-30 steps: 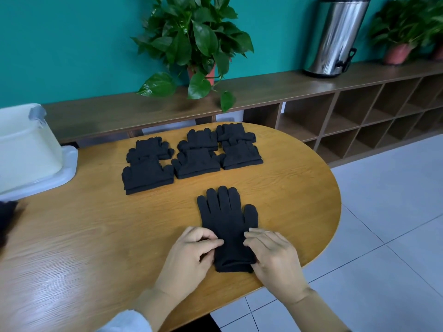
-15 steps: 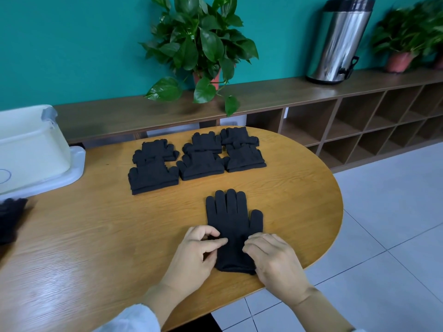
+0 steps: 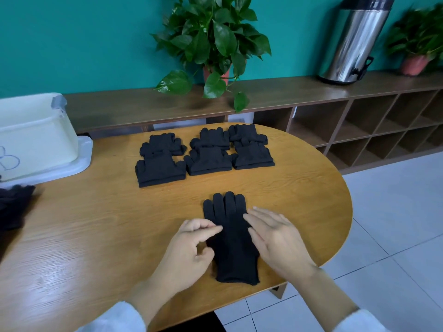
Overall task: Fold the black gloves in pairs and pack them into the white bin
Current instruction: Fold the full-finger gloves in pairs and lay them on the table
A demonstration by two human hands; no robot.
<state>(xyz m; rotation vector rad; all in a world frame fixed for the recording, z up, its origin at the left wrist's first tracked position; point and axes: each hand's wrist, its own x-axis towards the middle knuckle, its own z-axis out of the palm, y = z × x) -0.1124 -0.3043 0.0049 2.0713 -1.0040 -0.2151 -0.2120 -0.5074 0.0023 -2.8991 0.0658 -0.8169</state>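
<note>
A flat black knit glove (image 3: pixel 231 238) lies fingers-away on the rounded wooden table (image 3: pixel 96 236), close to the near edge, its cuff toward the person. The left hand (image 3: pixel 189 252) sits at the glove's left edge with fingers loosely curled; its forefinger tip touches the fabric, and whether it pinches anything I cannot tell. The right hand (image 3: pixel 275 238) is spread flat, fingers straight and slightly apart, over the glove's right side, hiding the thumb part.

Farther back on the table sit six folded black glove bundles (image 3: pixel 206 154) in two rows of three, packed close and touching one another, well apart from the flat glove. At the far left stands the white plastic bin (image 3: pixel 36 135) on a white lid or tray (image 3: pixel 72 166), partly cut off by the frame. Just in front of it, at the left edge, lies a heap of loose black gloves (image 3: pixel 14 207).

Behind the table runs a low brown wooden shelf unit (image 3: pixel 335 116) with open cubbies. On it stand a leafy green potted plant (image 3: pixel 211 41), a tall steel urn (image 3: pixel 354 41), and a second potted plant (image 3: pixel 419 41) at the right.
</note>
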